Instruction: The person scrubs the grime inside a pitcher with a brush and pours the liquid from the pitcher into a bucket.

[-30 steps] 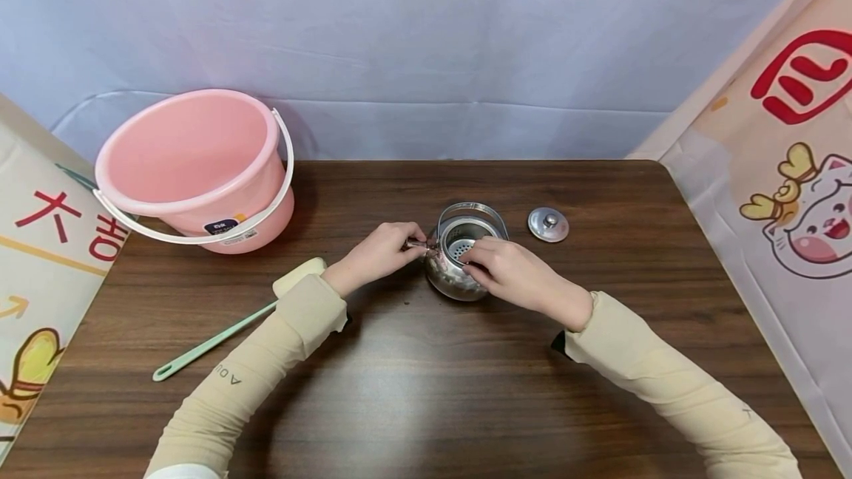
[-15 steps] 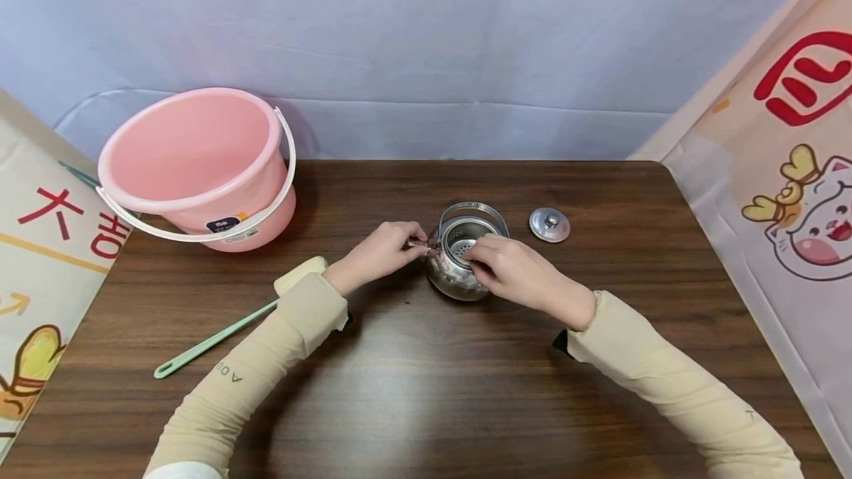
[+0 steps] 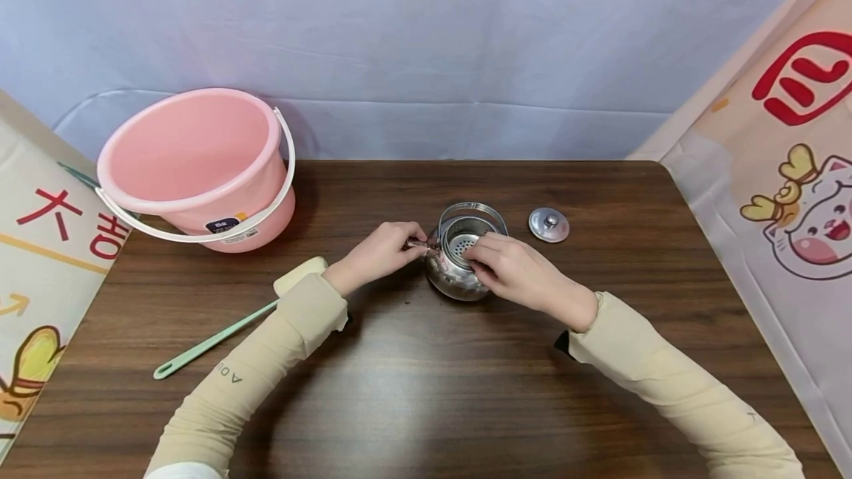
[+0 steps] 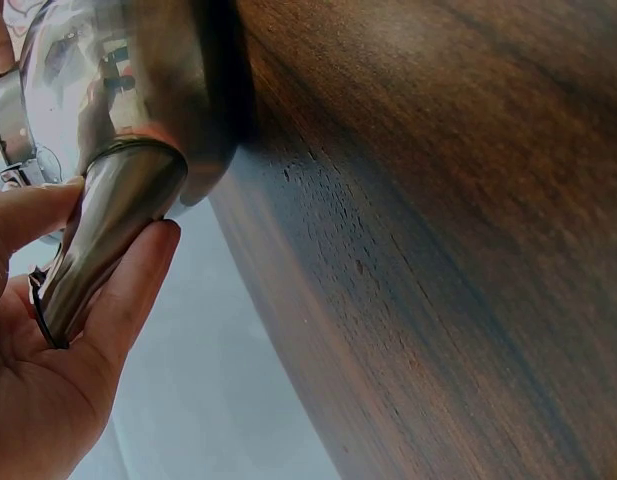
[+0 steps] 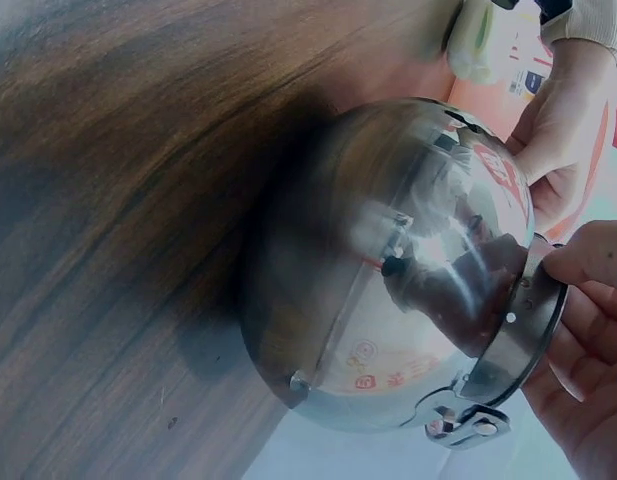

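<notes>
A shiny stainless steel teapot [image 3: 455, 284] stands on the table, lid off, its hoop handle [image 3: 474, 206] raised. Inside its mouth shows a perforated strainer [image 3: 461, 245]. My left hand [image 3: 381, 253] pinches the spout [image 4: 123, 220] between thumb and fingers; the left wrist view shows the spout running into the palm. At the near right of the mouth, my right hand [image 3: 522, 273] pinches the rim [image 5: 536, 305], thumb on the outer collar and fingers over the opening. Those fingertips are partly hidden in the head view.
The round metal lid [image 3: 549, 225] lies right of the teapot. A pink bucket [image 3: 200, 161] with a white handle stands at the back left. In front of it lies a brush-like tool [image 3: 216, 338] with a green handle, partly under the left forearm. Cloth hangs behind the table.
</notes>
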{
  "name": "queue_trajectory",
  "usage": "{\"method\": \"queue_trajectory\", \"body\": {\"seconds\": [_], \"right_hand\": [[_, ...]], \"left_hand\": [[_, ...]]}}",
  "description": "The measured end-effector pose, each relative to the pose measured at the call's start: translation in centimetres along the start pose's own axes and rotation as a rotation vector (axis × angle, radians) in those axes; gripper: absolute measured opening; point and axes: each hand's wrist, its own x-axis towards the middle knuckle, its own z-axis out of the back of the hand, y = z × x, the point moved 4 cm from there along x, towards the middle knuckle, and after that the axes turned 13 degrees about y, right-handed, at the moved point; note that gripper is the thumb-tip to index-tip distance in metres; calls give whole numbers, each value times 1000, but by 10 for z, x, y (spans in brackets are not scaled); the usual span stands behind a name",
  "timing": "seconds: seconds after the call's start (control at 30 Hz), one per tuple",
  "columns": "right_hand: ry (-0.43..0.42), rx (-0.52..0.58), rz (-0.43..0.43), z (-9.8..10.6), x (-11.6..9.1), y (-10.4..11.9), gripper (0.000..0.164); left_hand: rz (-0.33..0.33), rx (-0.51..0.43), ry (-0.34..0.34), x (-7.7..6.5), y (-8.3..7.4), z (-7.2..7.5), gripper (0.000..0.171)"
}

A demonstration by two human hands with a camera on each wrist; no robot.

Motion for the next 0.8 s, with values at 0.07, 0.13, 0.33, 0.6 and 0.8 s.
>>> {"method": "queue_trajectory", "body": {"seconds": [0.07, 0.13, 0.33, 0.6, 0.8], "right_hand": [[-13, 2, 5, 1, 0, 0, 17], [-26, 4, 9, 3, -1, 1, 17], [-52, 10, 16, 5, -1, 0, 17], [-96, 7, 29, 11, -3, -1, 19], [-138, -19, 55, 16, -3, -1, 21]], "left_hand": [[3, -3, 2, 0, 0, 0, 17], [5, -5, 5, 0, 0, 0, 17], [5, -3, 3, 0, 0, -1, 17], [0, -2, -1, -1, 1, -1, 16], [-9, 1, -5, -1, 0, -1, 16]]}}
